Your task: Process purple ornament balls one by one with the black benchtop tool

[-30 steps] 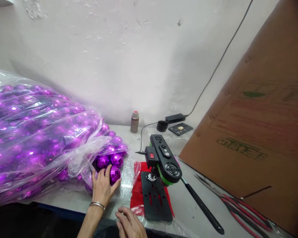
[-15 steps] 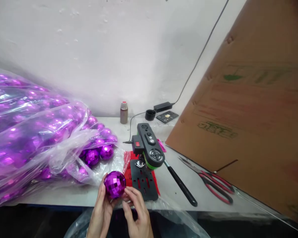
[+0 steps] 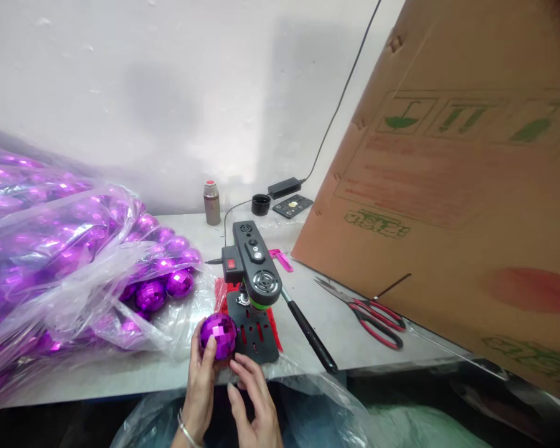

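Observation:
A shiny purple faceted ball [image 3: 218, 336], like a mirror-ball ornament, sits in my left hand [image 3: 201, 373], with the thumb across its front and the fingers round its left side. Just below and right of it is my right hand [image 3: 254, 398], thumb and fingers apart, its fingertips close to the ball's underside; whether they touch I cannot tell. Right behind the ball stands a small black machine [image 3: 256, 261] with a red switch, a slotted base plate [image 3: 266, 348] and a long black-gripped lever [image 3: 312, 336]. Red material lies under the plate.
A clear plastic bag [image 3: 74, 274] of many purple balls covers the table's left. Large red-and-black scissors [image 3: 373, 314] lie at right, before a tall cardboard box [image 3: 429, 186]. A small bottle [image 3: 211, 202], black cap [image 3: 261, 204] and power adapter [image 3: 287, 187] stand behind.
The view has swung right, so the table things appear further left. My left hand has brought the ball nearer the base plate, its thumb now over the ball's front. My right hand stays beside it.

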### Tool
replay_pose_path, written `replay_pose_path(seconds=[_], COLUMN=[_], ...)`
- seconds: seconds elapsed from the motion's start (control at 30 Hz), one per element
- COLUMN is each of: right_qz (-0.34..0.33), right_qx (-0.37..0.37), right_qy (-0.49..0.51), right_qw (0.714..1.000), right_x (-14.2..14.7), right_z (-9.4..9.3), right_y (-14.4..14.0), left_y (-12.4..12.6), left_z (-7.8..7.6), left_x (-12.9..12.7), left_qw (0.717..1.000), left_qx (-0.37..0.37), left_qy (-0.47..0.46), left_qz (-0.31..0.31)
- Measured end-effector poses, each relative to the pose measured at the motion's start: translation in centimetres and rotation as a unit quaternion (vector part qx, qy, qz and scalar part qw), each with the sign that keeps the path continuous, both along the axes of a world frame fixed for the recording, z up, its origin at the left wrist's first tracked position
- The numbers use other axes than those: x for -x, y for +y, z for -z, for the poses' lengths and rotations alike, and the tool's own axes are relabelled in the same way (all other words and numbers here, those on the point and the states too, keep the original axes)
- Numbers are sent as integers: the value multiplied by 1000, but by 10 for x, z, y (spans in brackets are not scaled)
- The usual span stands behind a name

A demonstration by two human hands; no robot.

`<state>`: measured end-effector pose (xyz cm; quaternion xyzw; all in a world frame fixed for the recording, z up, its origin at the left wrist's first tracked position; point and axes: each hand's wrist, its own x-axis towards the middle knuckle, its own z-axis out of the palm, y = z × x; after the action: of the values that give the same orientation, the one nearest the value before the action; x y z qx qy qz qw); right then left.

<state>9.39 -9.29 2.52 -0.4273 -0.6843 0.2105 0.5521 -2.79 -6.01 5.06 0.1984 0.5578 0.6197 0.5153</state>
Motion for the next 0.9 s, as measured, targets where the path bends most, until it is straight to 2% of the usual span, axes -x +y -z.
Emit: replay_pose_path(seconds=[0.1,0.17,0.3,0.5,0.63,0.77,0.83,0.9], right_qz=[8,13,38,65,79,148,136,105], right_qx=[21,26,20,2,-29,-86,-156,-192], right_qy=[4,3,-5,-14,-27,-34,-47,-68], right_qw=[1000,1000,999,998,996,985,977,973], right_x=[-9,-16,-30,-48,-65,-75,-76,-75], right_z=[10,16,20,10,-13,-56,-80,-101], right_y=[-9,-14,-18,-17,-10,14,32,49], left_y=[16,25,30,27,24,22,22,23], left_z=[5,10,16,15,14,10,8,5], left_x=[-4,-6,-10,-12,-10,-2,1,4], left_qw=[985,970,945,923,935,968,978,983], left_qx=[-17,-21,-29,-65,-46,-11,-19,-23], left_qy=[169,236,313,364,335,231,185,160], left_qz=[29,55,91,109,110,99,95,93])
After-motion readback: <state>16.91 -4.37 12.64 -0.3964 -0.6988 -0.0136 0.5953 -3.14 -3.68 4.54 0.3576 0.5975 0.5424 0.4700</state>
